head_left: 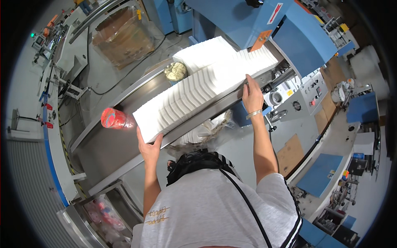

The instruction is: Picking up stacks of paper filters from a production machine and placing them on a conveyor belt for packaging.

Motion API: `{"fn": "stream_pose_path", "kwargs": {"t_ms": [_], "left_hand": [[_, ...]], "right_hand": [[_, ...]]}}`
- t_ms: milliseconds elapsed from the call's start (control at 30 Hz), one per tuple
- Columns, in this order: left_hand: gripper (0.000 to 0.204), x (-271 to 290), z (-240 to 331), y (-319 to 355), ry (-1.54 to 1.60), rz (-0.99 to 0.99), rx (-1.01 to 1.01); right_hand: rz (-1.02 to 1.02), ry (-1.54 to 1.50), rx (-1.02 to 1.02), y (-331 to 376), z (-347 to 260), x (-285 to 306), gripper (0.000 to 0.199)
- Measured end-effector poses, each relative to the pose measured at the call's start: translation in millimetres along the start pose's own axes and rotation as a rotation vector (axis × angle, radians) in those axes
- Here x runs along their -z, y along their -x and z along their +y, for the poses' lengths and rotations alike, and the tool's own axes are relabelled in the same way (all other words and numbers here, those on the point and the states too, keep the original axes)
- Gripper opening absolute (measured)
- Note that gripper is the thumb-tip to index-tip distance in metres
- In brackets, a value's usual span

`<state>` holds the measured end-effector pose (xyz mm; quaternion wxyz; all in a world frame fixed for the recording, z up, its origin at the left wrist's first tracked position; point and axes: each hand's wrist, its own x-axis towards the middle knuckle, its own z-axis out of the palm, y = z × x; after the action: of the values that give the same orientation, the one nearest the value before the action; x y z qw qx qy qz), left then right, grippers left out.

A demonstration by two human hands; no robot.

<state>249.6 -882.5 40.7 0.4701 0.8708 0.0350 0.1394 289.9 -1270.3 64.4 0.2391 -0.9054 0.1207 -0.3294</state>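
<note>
A long row of folded white paper napkins (182, 99) lies packed on edge along a metal trough. My left hand (149, 148) grips its near-left end, thumb and fingers spread around the corner. Farther up the row, my right hand (252, 97) rests against the near side, fingers extended and fingertips touching the paper. Behind lies another white napkin stack (204, 53). A round container (175, 72) with cream-coloured contents stands beside that stack. To the left of the row's end, a red cylindrical container (113, 118) rests on the metal trough (103, 144).
A blue machine (235, 20) with an orange plate (260, 40) stands at the trough's far end. Its control panel (312, 93) is to the right. Plastic-wrapped white paper (206, 130) sits below the trough's near edge. A plastic-lined cardboard box (124, 37) stands on the floor behind.
</note>
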Motion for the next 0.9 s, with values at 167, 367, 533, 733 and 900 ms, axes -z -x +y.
{"fn": "stream_pose_path", "kwargs": {"t_ms": [167,367,533,733,900], "left_hand": [[0.087,0.7,4.0,0.0,-0.010,0.001,0.006],[0.087,-0.5,1.7,-1.5,-0.035,0.003,-0.003],[0.087,-1.3,-0.3,-2.2,-0.020,0.004,0.002],[0.087,-0.9,-1.8,-0.9,-0.039,0.013,0.009],[0.086,2.4,8.6,1.4,-0.035,0.005,0.027]], "right_hand": [[-0.017,0.002,0.006,0.4,-4.1,2.1,0.037],[-0.021,0.026,0.030,1.8,-3.6,0.2,0.037],[0.036,0.076,0.100,3.3,-2.9,-1.8,0.032],[0.070,0.059,0.097,1.8,-8.6,-4.4,0.025],[0.045,-0.023,-0.006,-2.4,-16.9,-2.0,0.017]]}}
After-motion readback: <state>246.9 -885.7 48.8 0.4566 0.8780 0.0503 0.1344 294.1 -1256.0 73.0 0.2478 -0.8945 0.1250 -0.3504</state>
